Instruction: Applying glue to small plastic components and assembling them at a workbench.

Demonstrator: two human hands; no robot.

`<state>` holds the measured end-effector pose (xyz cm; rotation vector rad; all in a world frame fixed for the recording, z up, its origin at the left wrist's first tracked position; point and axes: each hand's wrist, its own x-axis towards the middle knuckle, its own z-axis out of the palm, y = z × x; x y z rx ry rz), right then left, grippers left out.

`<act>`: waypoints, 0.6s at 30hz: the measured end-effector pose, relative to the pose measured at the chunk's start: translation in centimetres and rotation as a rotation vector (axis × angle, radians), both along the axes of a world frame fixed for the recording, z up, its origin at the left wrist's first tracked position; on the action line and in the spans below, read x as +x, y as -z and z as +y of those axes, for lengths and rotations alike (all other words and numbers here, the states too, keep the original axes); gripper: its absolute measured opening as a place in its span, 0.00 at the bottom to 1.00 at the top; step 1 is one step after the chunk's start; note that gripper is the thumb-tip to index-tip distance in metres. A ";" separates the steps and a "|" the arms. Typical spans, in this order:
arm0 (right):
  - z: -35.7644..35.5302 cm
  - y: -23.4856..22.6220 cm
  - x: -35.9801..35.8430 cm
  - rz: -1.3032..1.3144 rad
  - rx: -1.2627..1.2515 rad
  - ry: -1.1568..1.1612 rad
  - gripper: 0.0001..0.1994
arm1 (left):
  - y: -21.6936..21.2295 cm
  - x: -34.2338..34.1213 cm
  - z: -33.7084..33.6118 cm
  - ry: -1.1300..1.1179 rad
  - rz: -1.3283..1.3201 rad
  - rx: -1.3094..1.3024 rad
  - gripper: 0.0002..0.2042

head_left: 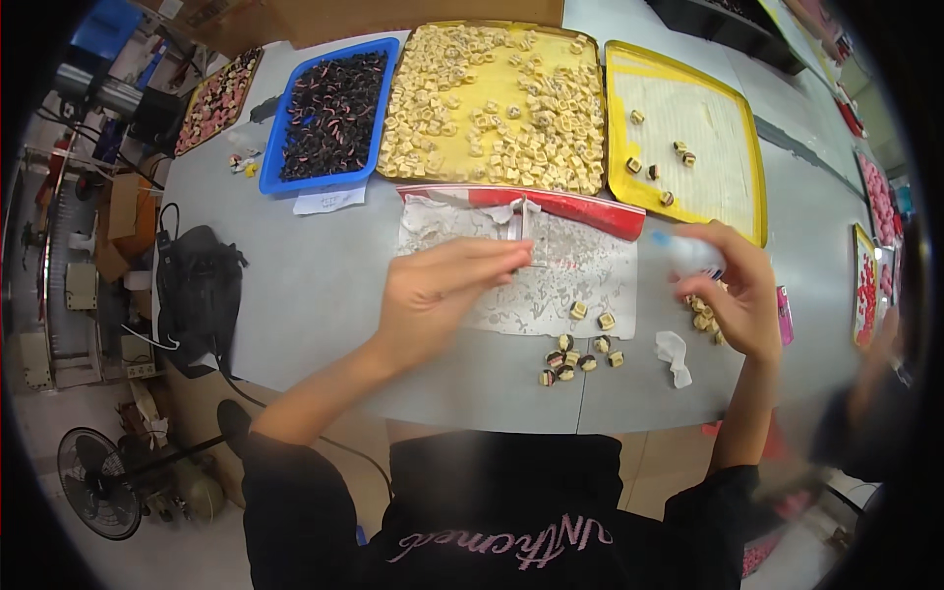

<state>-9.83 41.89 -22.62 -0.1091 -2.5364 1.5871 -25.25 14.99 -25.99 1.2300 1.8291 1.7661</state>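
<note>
My right hand (742, 285) is wrapped round a small white squeeze bottle (696, 258) with a blue tip pointing left. Over the stained white sheet (590, 295), my left hand (442, 285) has its fingers pressed together at a thin grey upright piece (524, 218); what the fingertips pinch, if anything, is hidden. Two small cream-and-dark blocks (578, 310) lie on the sheet's near edge. Just in front sits a loose group of similar blocks (565, 366), some with dark and pink parts. More cream blocks (704, 317) are partly covered by my right hand.
Behind the sheet lies a red strip (590, 209). Farther back stand a blue tray (267, 177) of dark curved pieces, a yellow tray (457, 123) of cream blocks and another yellow tray (708, 128) with several blocks. A crumpled tissue (674, 356) and a black bag (202, 285) lie on the table.
</note>
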 end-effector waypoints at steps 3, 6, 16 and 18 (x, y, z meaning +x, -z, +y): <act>-1.7 -1.6 -1.8 0.081 -0.379 0.095 0.20 | 0.8 -0.6 0.3 0.022 0.104 0.037 0.14; -2.7 -1.0 -3.9 0.125 -0.519 0.080 0.18 | 0.5 0.1 0.9 -0.033 0.020 0.009 0.14; -5.4 3.0 -4.7 0.162 -0.916 0.146 0.15 | 2.0 0.1 0.4 0.015 -0.017 -0.008 0.08; -5.2 3.8 -4.7 0.143 -0.923 0.129 0.15 | 2.6 0.2 0.3 0.026 -0.024 -0.001 0.08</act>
